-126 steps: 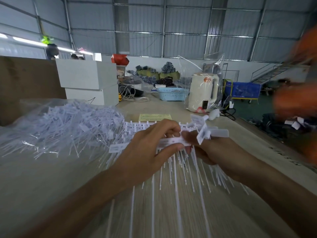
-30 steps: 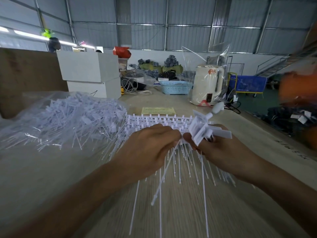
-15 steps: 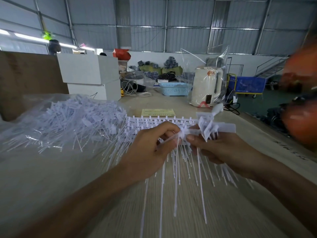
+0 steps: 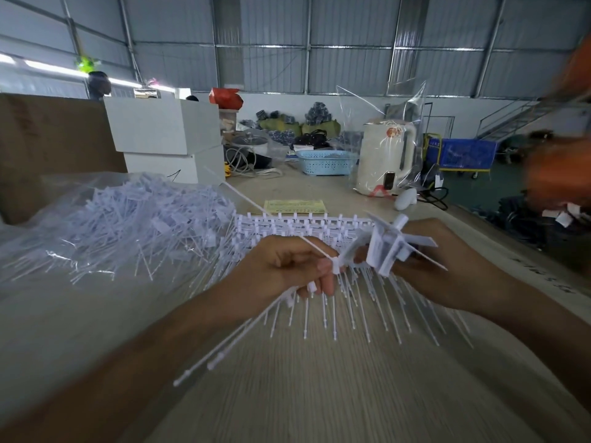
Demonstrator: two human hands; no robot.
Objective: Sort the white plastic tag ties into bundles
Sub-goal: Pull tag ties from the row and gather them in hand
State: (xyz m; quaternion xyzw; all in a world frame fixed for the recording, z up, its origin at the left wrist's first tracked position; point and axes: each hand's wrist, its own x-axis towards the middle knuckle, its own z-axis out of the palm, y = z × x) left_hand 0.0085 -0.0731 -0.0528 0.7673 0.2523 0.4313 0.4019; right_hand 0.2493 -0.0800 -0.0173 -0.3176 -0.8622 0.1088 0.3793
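Note:
A big loose heap of white tag ties (image 4: 137, 225) lies on clear plastic at the left of the table. In front of me a flat row of joined ties (image 4: 307, 225) lies with its tails fanning toward me. My left hand (image 4: 281, 270) grips a few long ties (image 4: 224, 350) that slant down to the left, with one strand running up past its knuckles. My right hand (image 4: 441, 266) holds a bundle of tie heads (image 4: 387, 247) close to my left fingertips.
Two stacked white boxes (image 4: 166, 139) and a brown cardboard wall (image 4: 48, 139) stand at the back left. A yellow paper slip (image 4: 294, 206), a blue basket (image 4: 326, 163) and a bagged white kettle (image 4: 387, 158) sit farther back. A blurred person in orange (image 4: 563, 167) is at the right.
My left hand has pulled a few ties away from the bundle; their tails now swing out to the lower left. My right hand keeps its bundle in nearly the same place.

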